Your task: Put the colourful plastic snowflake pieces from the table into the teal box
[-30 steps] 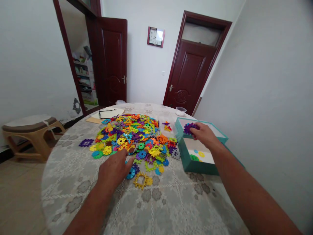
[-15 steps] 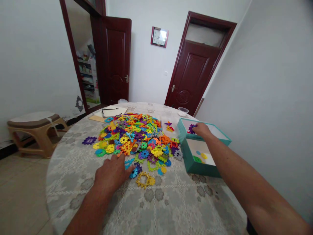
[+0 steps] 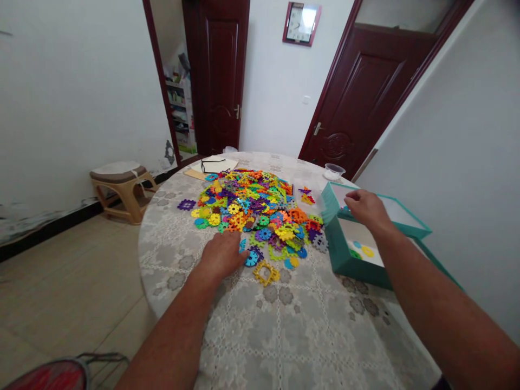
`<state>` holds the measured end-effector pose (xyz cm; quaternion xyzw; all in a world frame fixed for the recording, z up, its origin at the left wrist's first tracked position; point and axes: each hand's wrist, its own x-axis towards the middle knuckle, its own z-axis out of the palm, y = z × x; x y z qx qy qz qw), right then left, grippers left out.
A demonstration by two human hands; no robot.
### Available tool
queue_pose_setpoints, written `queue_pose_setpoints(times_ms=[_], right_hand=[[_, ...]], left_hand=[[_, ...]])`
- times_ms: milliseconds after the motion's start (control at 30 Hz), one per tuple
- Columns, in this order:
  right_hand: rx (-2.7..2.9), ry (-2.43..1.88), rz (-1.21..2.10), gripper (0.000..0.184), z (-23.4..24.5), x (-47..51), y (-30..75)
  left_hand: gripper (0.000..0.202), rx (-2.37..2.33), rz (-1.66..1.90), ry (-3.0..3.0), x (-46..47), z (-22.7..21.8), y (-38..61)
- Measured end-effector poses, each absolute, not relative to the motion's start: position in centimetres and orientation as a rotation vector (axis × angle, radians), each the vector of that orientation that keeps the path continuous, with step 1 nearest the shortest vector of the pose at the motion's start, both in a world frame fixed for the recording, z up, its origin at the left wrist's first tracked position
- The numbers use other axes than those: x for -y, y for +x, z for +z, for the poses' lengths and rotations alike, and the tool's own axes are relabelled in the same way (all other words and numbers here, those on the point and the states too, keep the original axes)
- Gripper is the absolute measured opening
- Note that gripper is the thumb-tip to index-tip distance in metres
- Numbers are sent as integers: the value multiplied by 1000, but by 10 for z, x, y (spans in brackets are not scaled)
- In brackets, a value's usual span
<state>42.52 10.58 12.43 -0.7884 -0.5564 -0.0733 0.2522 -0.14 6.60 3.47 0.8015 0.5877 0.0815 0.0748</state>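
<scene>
A heap of colourful plastic interlocking pieces [image 3: 247,203] is spread over the table. At its near edge my left hand [image 3: 223,252] lies palm down, fingers apart, thumb close to a blue notched disc [image 3: 252,258]. A yellow square frame piece [image 3: 265,274] lies to the right of that hand. Over the teal box lid [image 3: 402,208] my right hand [image 3: 365,208] is held with its fingers pinched together; whatever they hold is hidden. Below it, the teal box [image 3: 341,254] contains a few loose pieces, among them a yellow disc [image 3: 368,251] and a green one [image 3: 355,253].
Glasses [image 3: 211,164] rest on paper at the far left of the table. A clear plastic bowl [image 3: 335,171] stands at the far right. A transparent tray [image 3: 298,187] behind the heap holds a few pieces. A stool [image 3: 122,189] is on the floor at left.
The view has shifted left and down. Purple pieces seen at my right fingertips earlier are no longer visible there; that hand stays over the lid. My left hand stays by the heap.
</scene>
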Motion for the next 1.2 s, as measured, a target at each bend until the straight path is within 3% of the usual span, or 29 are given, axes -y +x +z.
queue_pose_setpoints(times_ms=[67, 233, 333, 433, 600, 1000, 1200], right_hand=[[1595, -2023, -130, 23, 125, -88, 397], [2048, -1667, 404, 17, 88, -20, 300], [2199, -1545, 552, 40, 53, 15, 252], [2271, -1615, 578, 50, 32, 29, 231], [2257, -1624, 620, 34, 29, 24, 236], [2229, -1587, 645, 34, 26, 27, 241], [2211, -1571, 656, 23, 23, 24, 243]], left_hand=[[25, -1727, 267, 2382, -68, 32, -1], [19, -1623, 375, 2361, -70, 22, 6], [15, -1562, 445, 2375, -68, 18, 12], [18, -1518, 395, 2399, -68, 18, 15], [25, -1355, 371, 2417, -70, 14, 10], [40, -1004, 540, 2148, -69, 21, 7], [38, -880, 531, 1998, -59, 25, 22]])
